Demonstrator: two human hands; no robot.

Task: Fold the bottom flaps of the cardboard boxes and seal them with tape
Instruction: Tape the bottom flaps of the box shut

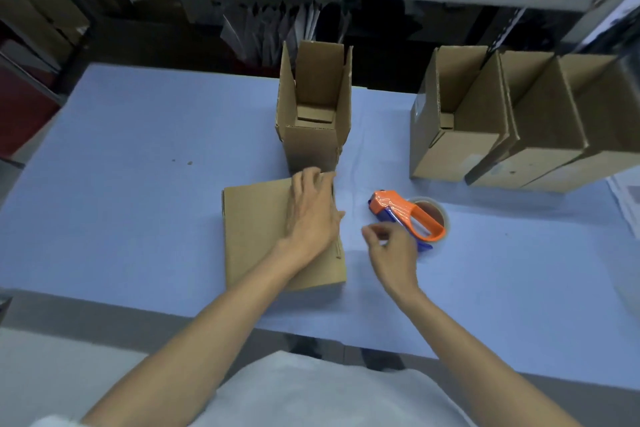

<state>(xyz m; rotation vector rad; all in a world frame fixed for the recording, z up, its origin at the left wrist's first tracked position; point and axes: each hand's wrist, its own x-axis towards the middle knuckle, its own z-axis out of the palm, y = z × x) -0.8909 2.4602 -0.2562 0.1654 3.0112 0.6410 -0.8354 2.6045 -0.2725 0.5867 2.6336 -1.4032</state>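
Five brown cardboard boxes [313,146], one orange tape dispenser [405,215].
Left hand [311,215] open on flat box [256,236]; right hand [391,246] curled, hold unclear.

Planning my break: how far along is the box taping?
Apparently done: one upright open brown cardboard box at centre and three open brown boxes at right stand erected, bottoms hidden. In hand: the left hand rests flat on a flattened brown cardboard box; the right hand is beside the orange tape dispenser. Left: opening, folding and taping that box.
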